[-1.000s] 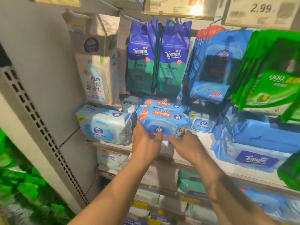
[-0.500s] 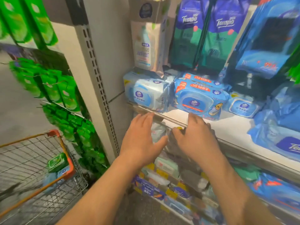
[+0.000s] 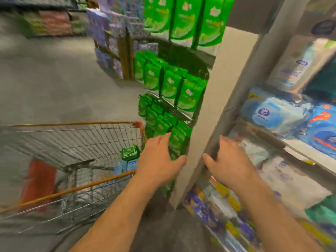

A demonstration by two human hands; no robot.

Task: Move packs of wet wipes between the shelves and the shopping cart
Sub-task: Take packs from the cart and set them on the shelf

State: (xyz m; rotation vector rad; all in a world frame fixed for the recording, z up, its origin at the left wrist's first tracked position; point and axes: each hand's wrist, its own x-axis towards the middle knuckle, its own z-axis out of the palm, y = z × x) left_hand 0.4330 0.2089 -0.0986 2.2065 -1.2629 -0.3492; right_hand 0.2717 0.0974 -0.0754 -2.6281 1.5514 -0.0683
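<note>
Both hands released, holding nothing: my left hand [image 3: 160, 160], my right hand [image 3: 229, 160]. Cart [image 3: 72, 142] at 9 o'clock, green pack [image 3: 129, 152] inside. Shelf [image 3: 272, 140] at 3 o'clock.

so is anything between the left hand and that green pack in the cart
Only the cart's rim. The left hand hovers open beside the cart's near corner; the green wipes pack lies just inside the wire wall, on blue packs. Reaching over the orange rim looks clear.

Head camera looks down-forward, close over hands [image 3: 196, 160], cart [image 3: 72, 142] left.
</note>
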